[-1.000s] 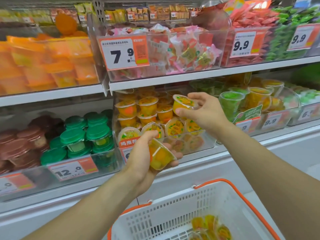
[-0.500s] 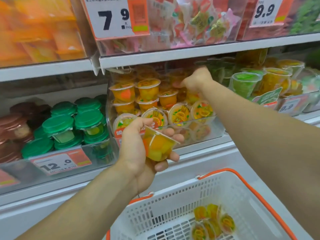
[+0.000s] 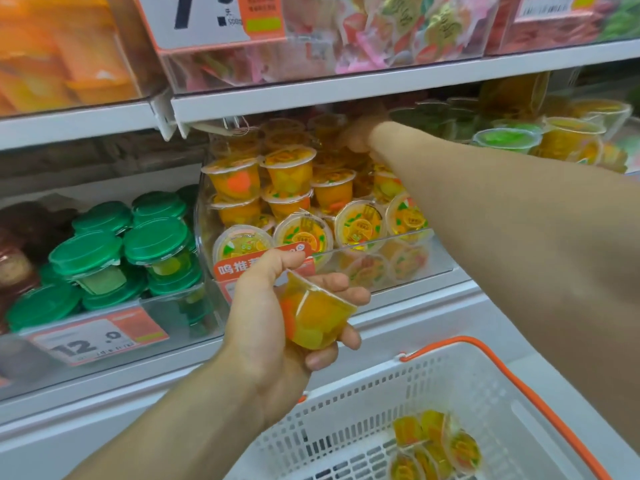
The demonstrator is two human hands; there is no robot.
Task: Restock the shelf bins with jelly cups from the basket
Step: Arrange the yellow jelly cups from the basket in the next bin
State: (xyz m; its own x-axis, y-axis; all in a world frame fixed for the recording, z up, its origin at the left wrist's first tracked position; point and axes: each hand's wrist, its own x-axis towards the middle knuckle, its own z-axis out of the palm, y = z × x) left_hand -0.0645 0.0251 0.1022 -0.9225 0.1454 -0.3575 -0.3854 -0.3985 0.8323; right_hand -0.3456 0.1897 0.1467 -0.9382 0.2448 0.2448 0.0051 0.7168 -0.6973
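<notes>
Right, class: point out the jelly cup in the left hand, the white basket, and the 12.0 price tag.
jelly cup (image 3: 317,318): head view, on its clear side wall.
white basket (image 3: 446,382): head view, on its slotted back wall.
12.0 price tag (image 3: 86,342): head view, on the printed digits.

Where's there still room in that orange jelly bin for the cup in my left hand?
The orange jelly bin looks crowded: cups stacked at left and middle, a row along the front wall. The only gap is up top, under the shelf edge, where the right hand reaches. The jelly cup waits in the left hand.
</notes>
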